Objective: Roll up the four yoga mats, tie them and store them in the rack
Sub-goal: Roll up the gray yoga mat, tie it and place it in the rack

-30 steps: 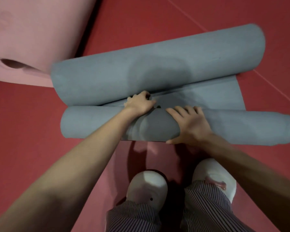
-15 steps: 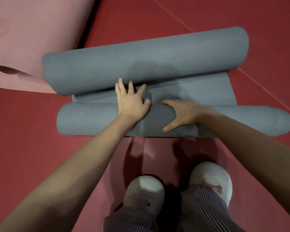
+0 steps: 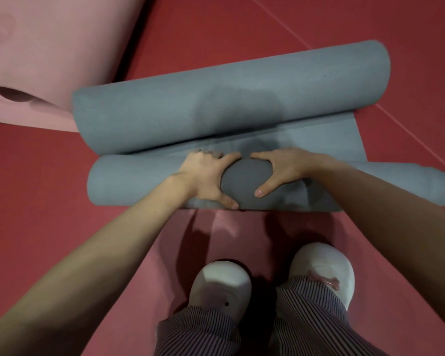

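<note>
On the red floor (image 3: 62,227), just ahead of our shoes (image 3: 221,286), the grey yoga mat (image 3: 139,181) lies rolled from both ends, flat strip between. We clasp the near roll with left hand (image 3: 206,176) and right hand (image 3: 280,168) side by side, fingers curled over it.

Red floor (image 3: 41,222), thin seam lines (image 3: 280,21)

Dim overhead light, soft edge blur
</note>
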The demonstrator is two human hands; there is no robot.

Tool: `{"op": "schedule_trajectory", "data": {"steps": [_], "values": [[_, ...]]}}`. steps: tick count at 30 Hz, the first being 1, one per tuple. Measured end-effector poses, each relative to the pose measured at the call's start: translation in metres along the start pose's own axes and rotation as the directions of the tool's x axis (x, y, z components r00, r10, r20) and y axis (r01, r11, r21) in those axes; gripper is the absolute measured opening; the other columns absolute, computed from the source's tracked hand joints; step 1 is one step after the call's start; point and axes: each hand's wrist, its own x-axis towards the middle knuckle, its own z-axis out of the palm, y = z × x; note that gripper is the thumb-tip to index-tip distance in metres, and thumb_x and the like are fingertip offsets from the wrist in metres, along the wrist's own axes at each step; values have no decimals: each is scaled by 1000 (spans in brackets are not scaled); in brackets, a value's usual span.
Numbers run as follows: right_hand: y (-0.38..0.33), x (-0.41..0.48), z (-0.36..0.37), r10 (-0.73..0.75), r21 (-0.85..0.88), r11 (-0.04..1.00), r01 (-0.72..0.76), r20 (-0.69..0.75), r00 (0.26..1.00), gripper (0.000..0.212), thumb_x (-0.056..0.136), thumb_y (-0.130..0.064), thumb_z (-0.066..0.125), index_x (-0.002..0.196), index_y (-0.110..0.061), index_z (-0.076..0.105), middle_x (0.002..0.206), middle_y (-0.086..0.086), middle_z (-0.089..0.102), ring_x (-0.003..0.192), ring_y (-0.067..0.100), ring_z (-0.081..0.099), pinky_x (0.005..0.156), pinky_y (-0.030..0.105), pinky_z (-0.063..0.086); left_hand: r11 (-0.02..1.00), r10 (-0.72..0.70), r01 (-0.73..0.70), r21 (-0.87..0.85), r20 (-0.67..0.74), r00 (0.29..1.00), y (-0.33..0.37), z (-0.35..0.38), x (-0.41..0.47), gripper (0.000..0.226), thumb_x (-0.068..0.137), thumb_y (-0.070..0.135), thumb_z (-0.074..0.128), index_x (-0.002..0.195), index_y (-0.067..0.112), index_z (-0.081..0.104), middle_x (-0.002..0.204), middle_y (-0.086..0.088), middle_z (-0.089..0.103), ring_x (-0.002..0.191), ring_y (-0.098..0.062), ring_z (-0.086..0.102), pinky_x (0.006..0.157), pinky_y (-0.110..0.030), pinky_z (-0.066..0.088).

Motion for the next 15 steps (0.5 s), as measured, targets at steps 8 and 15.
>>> {"op": "schedule_trajectory", "data": {"steps": [8,15], "values": [[14,-5,40,-9,238,969,-72,323,946,71,60,-58,78,121,-48,43,124,-12,55,107,10,56,96,33,47,975,52,-15,-221,162,985,20,28,-22,98,49,82,68,134,45,36,113,6,67,101,-21,61,81,-29,43],[5,-10,19,-72,135,989,64,54,996,92,74,-45,75,148,-20,26,151,-1,30,136,14,32,106,17,22,849,115,103,-518,371,921,1,16,1,95,50,68,79,135,38,46,126,13,58,112,-11,55,97,-27,42]]}}
